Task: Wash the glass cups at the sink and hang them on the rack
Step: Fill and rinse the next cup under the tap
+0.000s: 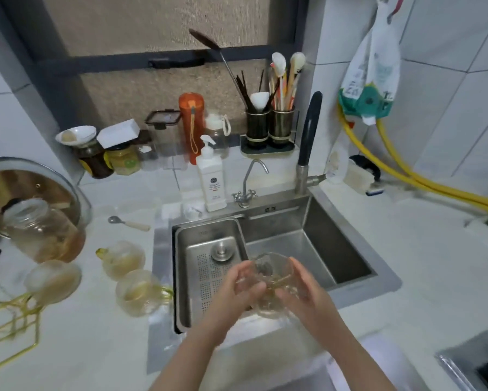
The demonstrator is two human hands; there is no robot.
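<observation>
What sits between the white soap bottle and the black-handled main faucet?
In the head view, a small chrome tap stands between the soap bottle and the main faucet, on the sink's back ledge.

You have one clear glass cup held over the steel sink, near its front edge. Three more glass cups sit on the white counter to the left: one, one just beside the sink, one by the yellow wire rack.
</observation>
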